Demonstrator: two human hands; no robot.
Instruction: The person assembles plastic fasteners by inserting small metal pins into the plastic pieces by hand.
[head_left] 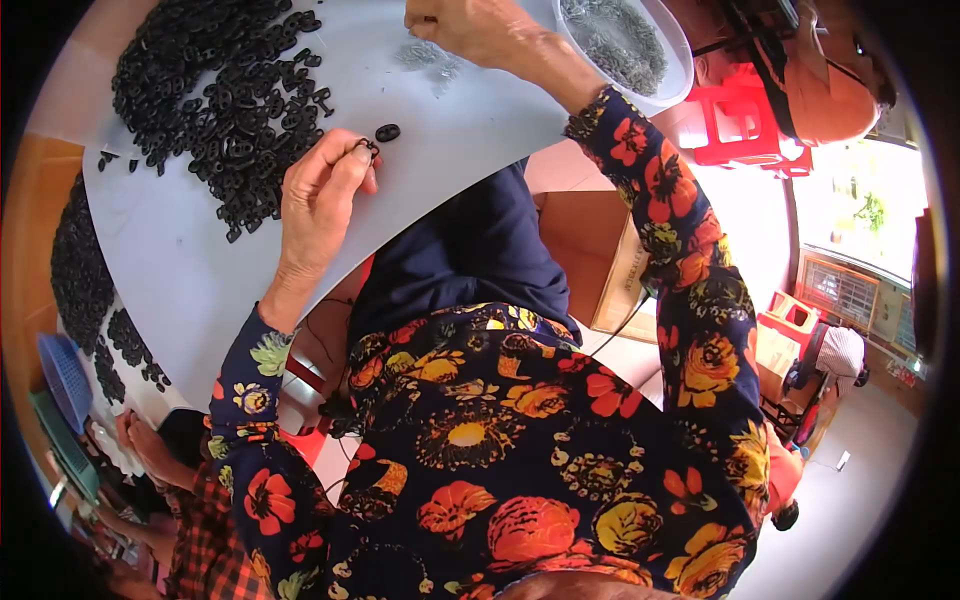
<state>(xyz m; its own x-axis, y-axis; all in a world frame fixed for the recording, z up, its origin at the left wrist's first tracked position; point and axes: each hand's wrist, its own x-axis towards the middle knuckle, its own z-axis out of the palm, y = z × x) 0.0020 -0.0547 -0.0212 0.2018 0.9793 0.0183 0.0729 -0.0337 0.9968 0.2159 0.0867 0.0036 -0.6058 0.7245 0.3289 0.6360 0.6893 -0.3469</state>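
Observation:
My left hand (pixel 318 200) is closed in a pinch over the table, holding a small black plastic part (pixel 368 148) between thumb and fingertips. Just beyond those fingertips, a single black oval piece (pixel 387 132) lies on the white tabletop (pixel 480 130). At the far edge of the view my right hand (pixel 478 28) has its fingers drawn together; what they hold, if anything, I cannot make out. Below its fingers is a small scatter of thin shiny metal pieces (pixel 428 62). A large heap of black plastic parts (pixel 245 125) spreads to the left of both hands.
A white bowl (pixel 682 62) full of fine metal pieces stands beyond my right forearm. More black parts (pixel 80 265) are heaped at the far left, near another person's hand (pixel 150 445). A cardboard box (pixel 620 280) sits below the table's edge. Red stools (pixel 735 125) stand at right.

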